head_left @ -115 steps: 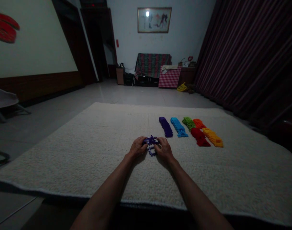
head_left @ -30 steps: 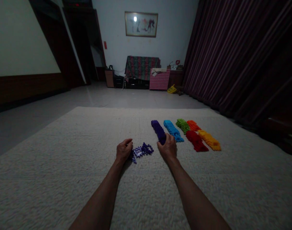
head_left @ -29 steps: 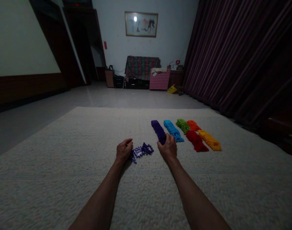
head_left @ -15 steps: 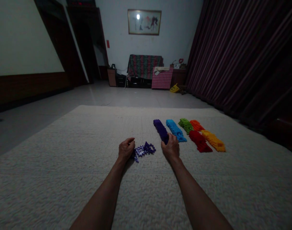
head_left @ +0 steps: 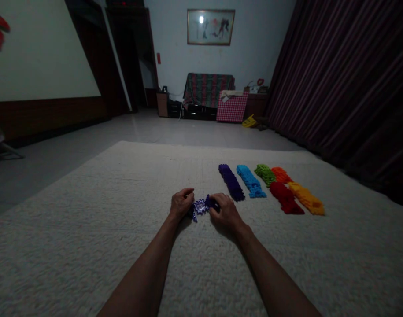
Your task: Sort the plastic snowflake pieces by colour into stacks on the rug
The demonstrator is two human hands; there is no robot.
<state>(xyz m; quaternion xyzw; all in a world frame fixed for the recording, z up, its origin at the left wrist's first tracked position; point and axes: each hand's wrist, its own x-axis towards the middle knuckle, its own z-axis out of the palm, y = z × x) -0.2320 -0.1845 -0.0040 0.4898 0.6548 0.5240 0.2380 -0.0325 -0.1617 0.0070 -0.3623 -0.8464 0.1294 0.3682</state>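
Note:
Several purple toothed-edge puzzle pieces (head_left: pixel 200 206) lie on the quilted bedspread between my hands. My left hand (head_left: pixel 182 203) is closed over the left end of this group, and its fingers partly hide a piece there. My right hand (head_left: pixel 223 210) has its fingers curled round the dark purple piece (head_left: pixel 208 200) at the right end. Just beyond my right hand lies a long stack of dark purple pieces (head_left: pixel 232 182), not touched by either hand. Exactly what sits under the left fingers is partly hidden.
Right of the purple stack lie stacks in light blue (head_left: pixel 251 181), green (head_left: pixel 265 175), orange (head_left: pixel 281 175), red (head_left: pixel 286 198) and yellow (head_left: pixel 307 199). All rest on the quilted bedspread (head_left: pixel 122 246). A dark curtain (head_left: pixel 333 75) hangs along the right.
My right hand has left the dark purple stack and moved left onto the right end of the purple pieces. My left hand stays at their left end. The view has turned slightly left.

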